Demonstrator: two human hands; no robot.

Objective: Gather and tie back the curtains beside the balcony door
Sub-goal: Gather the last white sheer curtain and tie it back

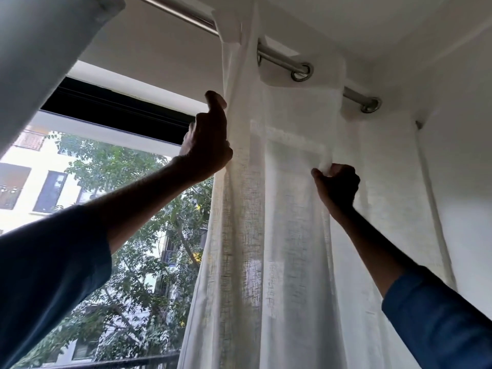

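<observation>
Overhead: we reach up close to the brushed steel curtain rod [282, 58], since, as we judge it, the pleats are set at its round metal eyelets [300, 73].
Left hand: our left hand [205, 145] curls round the leading edge of the sheer white linen curtain [279, 222], likely to push it toward the wall.
Right hand: our right hand [336, 185] is a fist pinching a fold mid-panel, apparently to hold that pleat in line.
Curtain: it hangs from the rod, just right of the glass balcony door [119, 209], partly bunched and not yet tied.
Next: we think more folds need stacking, and we see no tie-back.
</observation>
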